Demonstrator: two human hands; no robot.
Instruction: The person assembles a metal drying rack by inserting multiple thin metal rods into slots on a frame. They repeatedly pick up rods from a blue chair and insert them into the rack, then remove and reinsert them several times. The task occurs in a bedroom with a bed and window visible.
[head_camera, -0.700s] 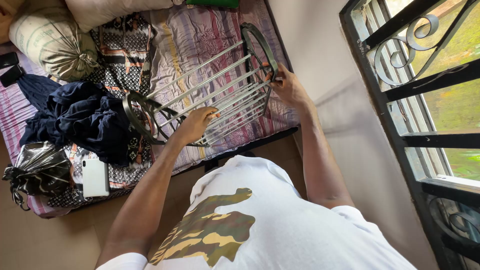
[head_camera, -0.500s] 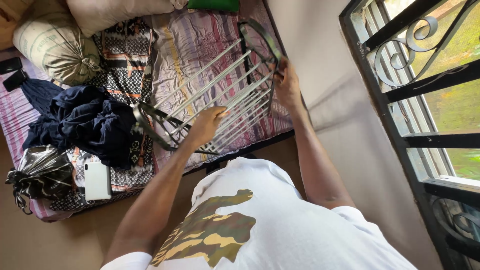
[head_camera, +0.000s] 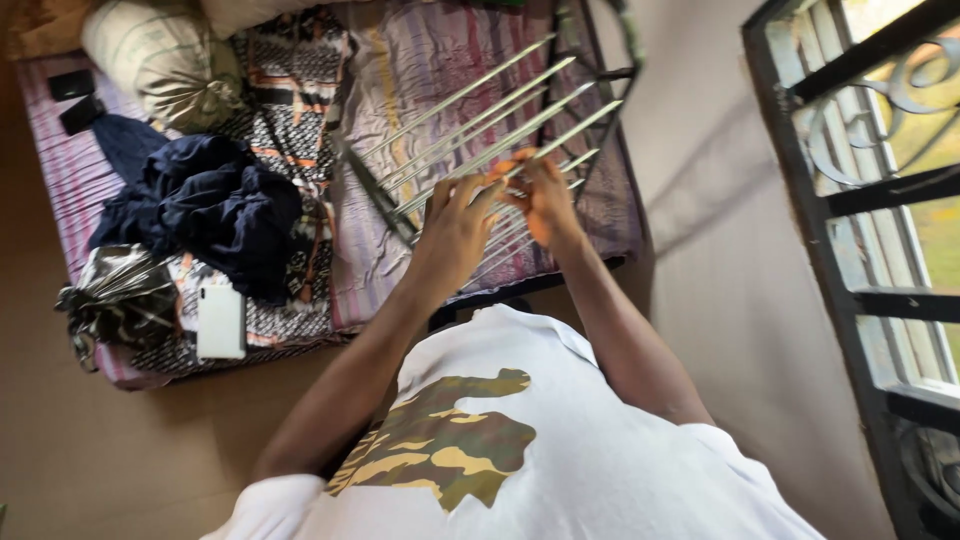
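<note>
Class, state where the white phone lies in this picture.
In the head view the white phone lies at lower left on the bed, between the black plastic bag and dark clothes.

Only one view here: the camera is sitting on your head and looking steeply down past your chest, so your white shirt (head_camera: 560, 450) is filling the bottom of the frame, close up. It's facing forward and down toward the bed (head_camera: 400, 270), which is taking up the upper left at a tilt, farther off than your arms. Your left hand (head_camera: 455, 225) and right hand (head_camera: 545, 195) are landing near the middle, at arm's reach. The barred window (head_camera: 860, 200) is running down the right edge. No second view to overlap with.
</note>
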